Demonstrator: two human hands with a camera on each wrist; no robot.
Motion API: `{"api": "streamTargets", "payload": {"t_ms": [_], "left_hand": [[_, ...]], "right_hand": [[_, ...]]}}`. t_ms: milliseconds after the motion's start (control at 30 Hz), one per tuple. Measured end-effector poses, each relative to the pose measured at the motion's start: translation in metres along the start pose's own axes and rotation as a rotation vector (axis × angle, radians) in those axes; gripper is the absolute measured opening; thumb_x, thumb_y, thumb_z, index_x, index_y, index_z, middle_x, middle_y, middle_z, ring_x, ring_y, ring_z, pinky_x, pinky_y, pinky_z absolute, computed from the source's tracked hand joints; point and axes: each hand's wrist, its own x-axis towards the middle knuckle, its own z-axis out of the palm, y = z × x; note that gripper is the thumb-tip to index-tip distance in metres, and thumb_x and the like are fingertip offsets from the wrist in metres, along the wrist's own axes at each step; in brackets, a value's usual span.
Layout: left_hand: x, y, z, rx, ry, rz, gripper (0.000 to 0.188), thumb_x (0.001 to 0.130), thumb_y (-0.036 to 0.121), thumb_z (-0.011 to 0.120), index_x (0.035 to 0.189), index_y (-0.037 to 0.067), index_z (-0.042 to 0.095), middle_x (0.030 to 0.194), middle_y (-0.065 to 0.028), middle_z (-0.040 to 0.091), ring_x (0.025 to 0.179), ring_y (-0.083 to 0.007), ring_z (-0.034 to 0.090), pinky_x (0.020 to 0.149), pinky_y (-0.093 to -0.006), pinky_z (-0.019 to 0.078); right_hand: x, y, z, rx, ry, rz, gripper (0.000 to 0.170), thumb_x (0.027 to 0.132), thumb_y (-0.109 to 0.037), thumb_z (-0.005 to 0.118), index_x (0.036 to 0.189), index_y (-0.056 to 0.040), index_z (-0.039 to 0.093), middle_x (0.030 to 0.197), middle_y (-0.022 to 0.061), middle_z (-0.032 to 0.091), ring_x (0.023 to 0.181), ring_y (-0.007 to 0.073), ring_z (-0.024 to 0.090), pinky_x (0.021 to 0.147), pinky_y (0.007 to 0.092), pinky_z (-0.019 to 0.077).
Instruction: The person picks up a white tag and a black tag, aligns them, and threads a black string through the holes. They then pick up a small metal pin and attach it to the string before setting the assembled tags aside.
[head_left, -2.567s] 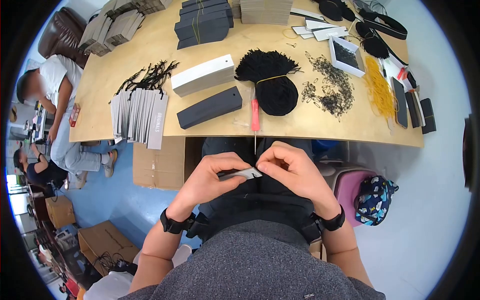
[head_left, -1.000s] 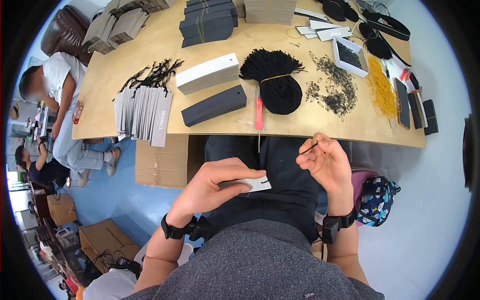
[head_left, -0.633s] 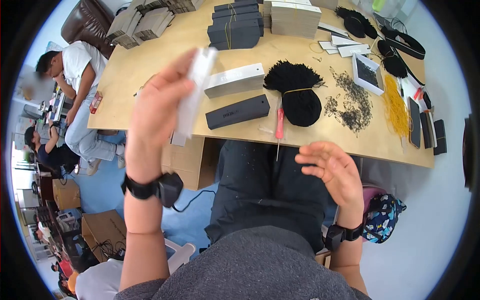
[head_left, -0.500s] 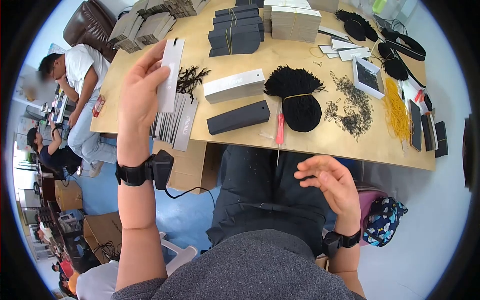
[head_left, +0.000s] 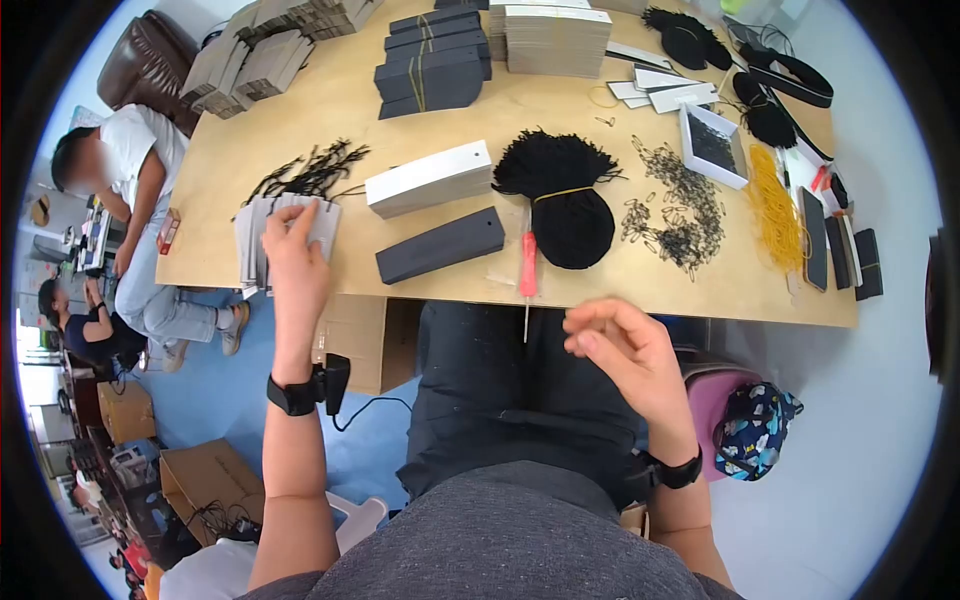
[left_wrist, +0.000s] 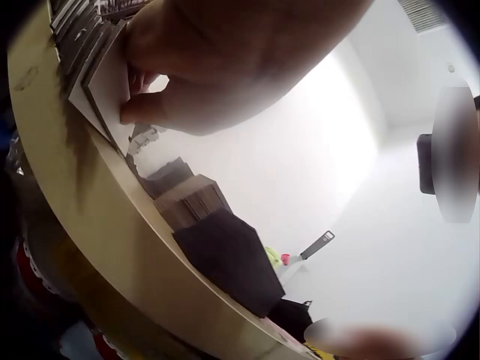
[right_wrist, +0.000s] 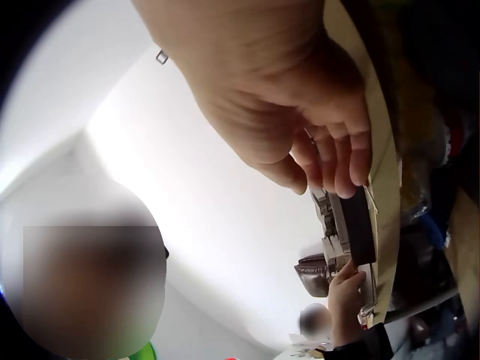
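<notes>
In the head view my left hand is over the row of grey hang tags at the table's left. Its fingertips rest on the end tag, index finger stretched toward the corded end. The left wrist view shows the thumb against the face of that tag. Black cords fan out behind the row. My right hand hovers over the lap before the table edge, fingers loosely bent, holding nothing. In the right wrist view its fingers hang apart from the thumb.
A white tag stack and a dark one stand mid-table. Beside them lie a black cord bundle and a red-handled tool jutting over the edge. Loose pins, a white box and yellow bands are right.
My left hand carried a tag from the lap to the left row and lowered it onto the end. My right hand drew back from the tag and let go of a dark strand.
</notes>
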Motion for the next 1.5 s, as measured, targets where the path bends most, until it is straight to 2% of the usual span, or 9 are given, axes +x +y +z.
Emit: {"api": "streamTargets", "payload": {"t_ms": [33,100,233,433,633,800,1100,1300,1500], "left_hand": [[0.001,0.0,-0.003,0.046,0.009,0.004,0.054,0.077,-0.012,0.056,0.129,0.004,0.061,0.127,-0.0183,0.051,0.118,-0.0379,0.047,0.1,-0.0436,0.0414],[0.0,0.007,-0.01,0.069,0.13,0.032,0.05,0.08,-0.01,0.058,0.127,0.005,0.062,0.127,-0.0176,0.051,0.117,-0.0349,0.048,0.099,-0.041,0.0413],[-0.022,0.058,-0.032,-0.028,0.319,0.098,0.042,0.083,-0.009,0.06,0.123,0.005,0.065,0.122,-0.0163,0.055,0.113,-0.0322,0.052,0.096,-0.039,0.0425],[-0.078,0.134,-0.023,-0.779,-0.252,0.144,0.03,0.087,-0.01,0.059,0.113,0.002,0.069,0.103,-0.0125,0.066,0.09,-0.0216,0.067,0.074,-0.0296,0.0544],[-0.065,0.168,0.005,-1.519,-0.944,-0.465,0.039,0.106,0.022,0.047,0.129,-0.007,0.058,0.108,-0.0137,0.068,0.096,-0.0196,0.068,0.086,-0.0321,0.0544],[-0.042,0.176,0.026,-1.688,-1.058,-0.731,0.043,0.105,0.032,0.05,0.126,-0.004,0.059,0.109,-0.012,0.068,0.097,-0.0178,0.064,0.088,-0.0336,0.0511],[-0.045,0.167,0.032,-1.636,-0.974,-0.713,0.033,0.102,0.02,0.058,0.121,-0.006,0.063,0.091,-0.004,0.066,0.075,-0.0077,0.053,0.069,-0.0239,0.0448],[-0.059,0.17,0.016,-1.572,-0.942,-0.67,0.028,0.101,0.017,0.059,0.112,-0.007,0.068,0.082,-0.0031,0.067,0.068,-0.0064,0.047,0.063,-0.02,0.0393],[-0.072,0.172,0.011,-1.493,-0.914,-0.515,0.027,0.102,0.018,0.057,0.105,-0.005,0.072,0.088,-0.0058,0.072,0.07,-0.006,0.048,0.064,-0.0202,0.0396]], "right_hand": [[0.004,-0.002,0.003,-0.005,0.009,0.002,0.02,0.094,-0.003,0.065,0.114,0.0014,0.063,0.103,0.0075,0.066,0.09,0.014,0.065,0.082,0.0256,0.0516],[0.015,-0.006,0.007,-0.65,0.214,-0.355,0.016,0.09,0.0,0.067,0.106,-0.0014,0.067,0.096,0.0077,0.063,0.084,0.0142,0.065,0.075,0.0264,0.0522],[0.034,0.0,0.013,-0.912,0.431,-0.454,0.014,0.084,-0.001,0.072,0.097,-0.0036,0.068,0.087,0.0076,0.058,0.072,0.022,0.061,0.063,0.0314,0.0496],[0.049,0.01,0.008,-1.125,0.5,-0.6,0.014,0.079,-0.002,0.074,0.09,-0.006,0.066,0.081,0.0077,0.055,0.072,0.0269,0.06,0.061,0.0371,0.0485],[0.018,-0.003,0.025,-1.113,0.34,-0.758,0.018,0.073,-0.003,0.076,0.088,-0.0057,0.065,0.081,0.0085,0.057,0.071,0.0281,0.06,0.061,0.0375,0.048],[-0.011,0.001,0.038,-1.127,0.15,-0.855,0.021,0.07,-0.002,0.078,0.087,-0.0037,0.064,0.08,0.0054,0.055,0.067,0.0221,0.058,0.056,0.0329,0.0443],[-0.027,0.023,0.042,-0.982,-0.272,-0.705,0.019,0.076,-0.009,0.071,0.093,-0.0044,0.063,0.081,0.0055,0.053,0.069,0.0215,0.057,0.06,0.0326,0.0461],[-0.012,-0.008,0.026,-0.801,0.24,-0.522,0.022,0.081,-0.003,0.075,0.101,-0.0036,0.067,0.088,0.0074,0.059,0.074,0.0202,0.063,0.062,0.03,0.0516],[0.004,-0.01,0.022,-0.605,0.143,-0.345,0.013,0.086,-0.003,0.073,0.098,-0.0005,0.068,0.087,0.0066,0.059,0.07,0.0142,0.062,0.061,0.0266,0.0512]]}}
